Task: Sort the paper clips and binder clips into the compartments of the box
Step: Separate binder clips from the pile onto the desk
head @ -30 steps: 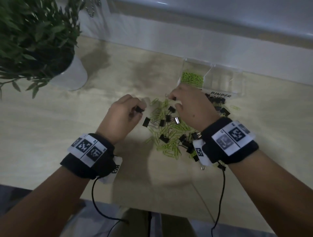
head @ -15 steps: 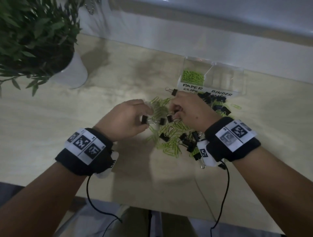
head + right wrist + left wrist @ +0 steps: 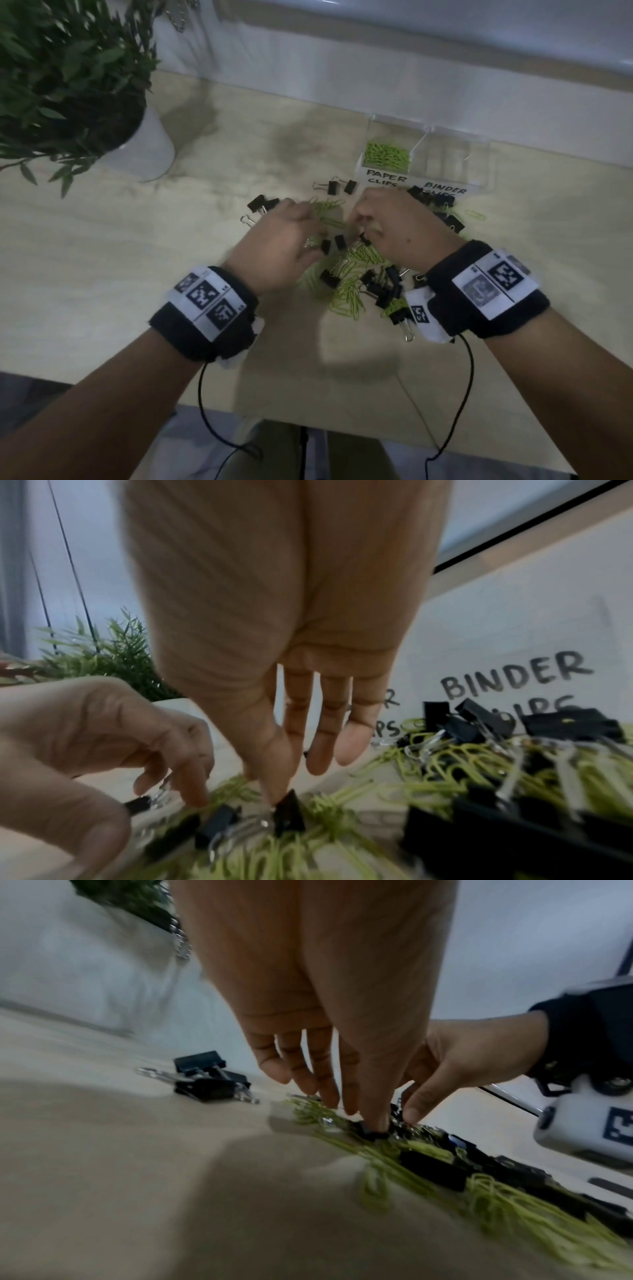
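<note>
A mixed pile of green paper clips (image 3: 346, 291) and black binder clips (image 3: 380, 291) lies on the table before a clear box (image 3: 479, 161). The box's left compartment, labelled PAPER CLIPS, holds green paper clips (image 3: 387, 156); the right one is labelled BINDER CLIPS. My left hand (image 3: 315, 236) points down into the pile, its thumb and forefinger pinching a black binder clip (image 3: 373, 1131). Close beside it, my right hand (image 3: 359, 229) pinches another black binder clip (image 3: 289, 813) with thumb and forefinger. Both clips still lie on the pile.
A potted plant (image 3: 68, 85) in a white pot (image 3: 150, 150) stands at the back left. Loose binder clips (image 3: 262, 204) lie left of the pile, others (image 3: 339, 186) near the box's front. A white wall ledge (image 3: 376, 78) runs behind the box.
My right hand came back from the box's front to the middle of the pile. My left hand moved right to meet it, and both sets of fingertips went down onto binder clips.
</note>
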A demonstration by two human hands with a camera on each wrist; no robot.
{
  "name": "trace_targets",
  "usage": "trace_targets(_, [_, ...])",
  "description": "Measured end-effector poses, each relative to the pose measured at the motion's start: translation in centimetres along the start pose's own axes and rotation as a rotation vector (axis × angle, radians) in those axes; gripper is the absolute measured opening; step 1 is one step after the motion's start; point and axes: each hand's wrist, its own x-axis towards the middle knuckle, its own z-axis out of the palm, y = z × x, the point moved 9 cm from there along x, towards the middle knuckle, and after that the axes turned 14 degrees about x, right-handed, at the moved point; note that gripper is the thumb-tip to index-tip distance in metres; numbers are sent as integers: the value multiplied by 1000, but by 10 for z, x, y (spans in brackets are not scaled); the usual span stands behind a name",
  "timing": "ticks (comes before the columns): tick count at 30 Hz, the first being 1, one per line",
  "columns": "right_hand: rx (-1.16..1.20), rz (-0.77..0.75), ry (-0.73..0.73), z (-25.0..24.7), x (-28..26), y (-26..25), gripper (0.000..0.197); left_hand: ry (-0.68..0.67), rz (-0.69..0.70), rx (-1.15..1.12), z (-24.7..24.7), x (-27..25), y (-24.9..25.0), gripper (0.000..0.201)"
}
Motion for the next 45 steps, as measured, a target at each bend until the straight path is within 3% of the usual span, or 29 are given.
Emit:
trace_targets(4, [-69,-3,-76,13,-6,6,32,-41,-6,50,11,4,4,26])
trace_targets(9, [-60,-37,-68,13,-10,8,22,-28,6,14,3,0,2,24])
trace_targets(15, [-17,-120,130,-18,6,-17,15,147,-217,69,-32,1,-46,22])
trace_targets(18, [-42,-162,198,-22,29,-31,19,165,-211,108,-37,5,-42,23])
trace_targets(23, [-173,-212,18,10,51,-41,33,51,-42,-11,-20,0,3,6])
trace_targets(26, [-241,-242,-95,26,46,-37,36,-154,41,-89,9,-10,27,20])
trace_targets(28, [-251,-254,-115,27,39,-30,36,-209,57,-76,21,-14,33,31])
trace_targets(30, [-249,-256,-122,26,30,-19,35,-193,55,-55,25,-17,33,33])
trace_targets(35, [-159,-203,-33,7,6,7,28,-122,43,-9,19,-22,34,13])
trace_targets(37, [-100,-191,16,-1,-3,7,24,-104,41,-8,19,-23,35,19])
trace_targets(40, [-169,-183,18,5,-8,-5,14,-87,-4,3,18,-26,33,9])
trace_targets(45, [-217,-88,-25,20,-5,-7,16,-79,-139,-2,16,-25,35,26])
